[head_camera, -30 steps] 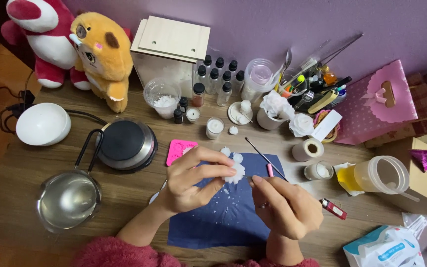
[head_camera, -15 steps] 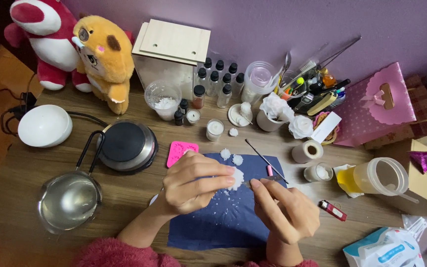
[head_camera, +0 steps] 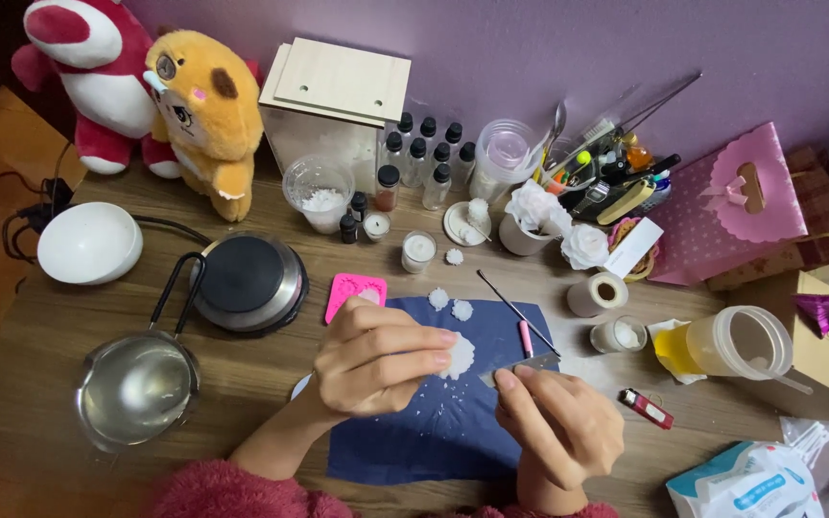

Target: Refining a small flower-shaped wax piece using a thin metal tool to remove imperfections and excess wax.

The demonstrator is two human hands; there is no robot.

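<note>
Your left hand [head_camera: 376, 357] pinches a small white wax piece [head_camera: 458, 355] between thumb and fingertips, fingers pressed close together, held just above the dark blue cloth [head_camera: 414, 432] at the middle of the wooden table [head_camera: 40, 336]. Your right hand [head_camera: 558, 422] grips a thin metal blade [head_camera: 520, 367], fingers curled shut around it, index finger laid along the top. The blade tip points left and meets, or nearly meets, the wax piece; you cannot tell whether it actually touches.

White crumbs lie scattered on the cloth below the wax piece. Two more small white wax shapes [head_camera: 451, 305] sit at the cloth's upper edge, apart from both hands. A pink silicone mould [head_camera: 355, 291] lies at the cloth's upper left corner, just above your left hand. A thin probe with a pink handle [head_camera: 520, 317] lies slanted across the cloth's upper right corner.

Left of the cloth: a round electric hotplate [head_camera: 247, 281], a steel pouring pot [head_camera: 136, 388] with a black handle, and a white dome-shaped lamp [head_camera: 88, 243]. Behind, near the wall: two plush toys [head_camera: 155, 96], a wooden box [head_camera: 333, 105], a cluster of small black-capped bottles [head_camera: 429, 149], a glass cup of white flakes [head_camera: 319, 197]. To the right: a red lighter [head_camera: 647, 408], a roll of tape [head_camera: 597, 293], a clear plastic jar [head_camera: 736, 341] lying on its side, a pink gift bag [head_camera: 731, 206].
</note>
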